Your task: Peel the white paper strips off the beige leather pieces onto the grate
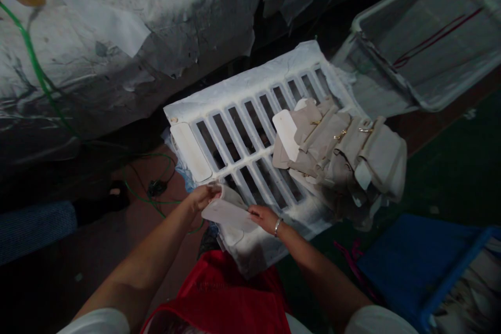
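Pale panel [227,213], flat, smooth and round-cornered, over the near-left edge of one slotted white rack [250,84]. Just behind it, one curled pale piece [234,196]; at right, beige bags [348,159] in one heap, three metal clasps [340,135] visible. Panel end in the pinch of the right hand [266,218]; curled piece between bent fingers of the left hand [203,197].

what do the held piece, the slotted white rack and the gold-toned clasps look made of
Held piece: perhaps faux leather or coated fabric, matte; its pale flap looks smooth and flat.
Slotted white rack: probably moulded plastic, dull, given its regular rounded bars.
Gold-toned clasps: likely metal or metal-plated, polished, from their bright glints.
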Tool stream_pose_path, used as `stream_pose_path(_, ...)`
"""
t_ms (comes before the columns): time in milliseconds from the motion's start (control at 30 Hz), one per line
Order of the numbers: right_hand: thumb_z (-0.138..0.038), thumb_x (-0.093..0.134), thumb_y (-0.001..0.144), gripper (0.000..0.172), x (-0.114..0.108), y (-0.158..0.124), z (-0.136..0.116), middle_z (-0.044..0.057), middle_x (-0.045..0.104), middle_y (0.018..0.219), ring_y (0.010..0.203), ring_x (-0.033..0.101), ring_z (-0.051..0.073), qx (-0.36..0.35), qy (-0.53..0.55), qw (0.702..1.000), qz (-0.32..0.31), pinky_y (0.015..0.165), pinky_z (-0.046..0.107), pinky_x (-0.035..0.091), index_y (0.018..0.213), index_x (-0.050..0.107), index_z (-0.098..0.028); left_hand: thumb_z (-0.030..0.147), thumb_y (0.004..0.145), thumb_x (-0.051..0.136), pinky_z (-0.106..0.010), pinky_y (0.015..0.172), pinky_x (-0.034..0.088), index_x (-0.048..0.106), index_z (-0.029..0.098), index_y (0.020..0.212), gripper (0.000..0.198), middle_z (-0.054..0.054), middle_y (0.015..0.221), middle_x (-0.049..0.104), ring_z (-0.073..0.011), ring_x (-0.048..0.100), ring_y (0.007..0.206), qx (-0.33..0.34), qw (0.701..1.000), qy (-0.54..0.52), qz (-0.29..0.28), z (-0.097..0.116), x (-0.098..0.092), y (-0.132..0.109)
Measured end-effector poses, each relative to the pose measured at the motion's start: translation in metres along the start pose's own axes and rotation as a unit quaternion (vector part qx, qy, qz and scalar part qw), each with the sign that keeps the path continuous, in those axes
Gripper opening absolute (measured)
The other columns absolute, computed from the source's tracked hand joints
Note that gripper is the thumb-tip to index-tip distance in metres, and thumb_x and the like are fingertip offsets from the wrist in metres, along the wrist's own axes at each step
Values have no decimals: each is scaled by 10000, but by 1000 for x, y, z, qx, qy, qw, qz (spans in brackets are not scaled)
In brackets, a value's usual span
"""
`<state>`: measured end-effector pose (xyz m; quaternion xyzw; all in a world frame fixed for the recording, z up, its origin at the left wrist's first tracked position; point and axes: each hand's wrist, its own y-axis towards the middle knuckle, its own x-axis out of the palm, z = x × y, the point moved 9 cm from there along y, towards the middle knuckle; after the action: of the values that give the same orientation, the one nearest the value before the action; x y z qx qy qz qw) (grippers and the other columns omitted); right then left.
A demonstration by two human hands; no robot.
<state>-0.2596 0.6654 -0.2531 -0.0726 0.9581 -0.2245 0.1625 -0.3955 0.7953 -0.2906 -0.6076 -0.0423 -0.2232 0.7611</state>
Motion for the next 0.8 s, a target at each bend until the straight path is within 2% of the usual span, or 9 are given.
stream_pose_path(67, -260, 507, 798, 111, -7, 5, 10, -20, 502, 687, 662, 443, 106, 23, 30, 999, 26, 621, 225, 333, 752, 531, -162, 435, 859, 426, -276, 592, 492, 557, 106, 928, 361, -50, 648, 609, -145, 587, 561, 46, 998, -18, 33, 7, -6, -6)
stream_pose_path(167, -282, 511, 772, 125, -11, 15, 26, -36, 454, 635, 616, 400, 94, 61, 82, 993, 66, 587, 215, 323, 730, 493, -166, 542, 871, 318, -256, 642, 494, 513, 154, 941, 440, -34, 762, 613, -120, 599, 651, 109, 991, -33, 72, 6, -8, -22)
stream_pose_path(267, -302, 502, 748, 142, -4, 22, 39, -41, 437, 634, 617, 399, 89, 91, 144, 982, 86, 588, 209, 339, 716, 453, -173, 515, 817, 470, -265, 695, 497, 531, 146, 952, 398, -63, 888, 628, -144, 612, 776, 130, 989, -2, 70, -10, 4, -31)
stream_pose_path(367, -361, 472, 740, 189, 10, 20, 50, -40, 427, 626, 582, 394, 85, 120, 199, 969, 84, 543, 204, 340, 715, 424, -179, 411, 688, 660, -254, 609, 493, 592, 113, 853, 348, -84, 821, 646, -176, 615, 729, 121, 989, 61, 56, -31, 22, -29)
stream_pose_path(433, -410, 468, 728, 235, 19, 14, 55, -45, 415, 591, 535, 375, 82, 136, 224, 963, 65, 495, 202, 321, 712, 429, -179, 393, 648, 683, -245, 515, 470, 595, 108, 763, 319, -79, 725, 641, -183, 606, 645, 118, 987, 90, 60, -42, 30, -26)
stream_pose_path(500, -430, 498, 707, 261, 22, 9, 58, -43, 429, 584, 540, 388, 83, 143, 238, 959, 51, 502, 204, 330, 701, 446, -174, 425, 678, 631, -251, 499, 470, 576, 123, 762, 318, -69, 713, 636, -184, 604, 632, 129, 984, 98, 72, -50, 33, -26)
stream_pose_path(633, -361, 566, 671, 222, 21, 12, 64, -44, 459, 602, 607, 423, 90, 145, 238, 959, 51, 589, 218, 356, 669, 463, -165, 512, 787, 436, -287, 603, 511, 525, 157, 881, 378, -51, 814, 628, -173, 611, 706, 161, 977, 94, 105, -58, 23, -31)
stream_pose_path(800, -248, 564, 657, 144, 33, 14, 68, -52, 430, 579, 587, 407, 88, 157, 220, 961, 51, 583, 218, 334, 621, 455, -160, 408, 709, 601, -269, 522, 482, 579, 148, 775, 269, -39, 686, 623, -178, 584, 617, 150, 963, 173, 138, -65, 6, -25)
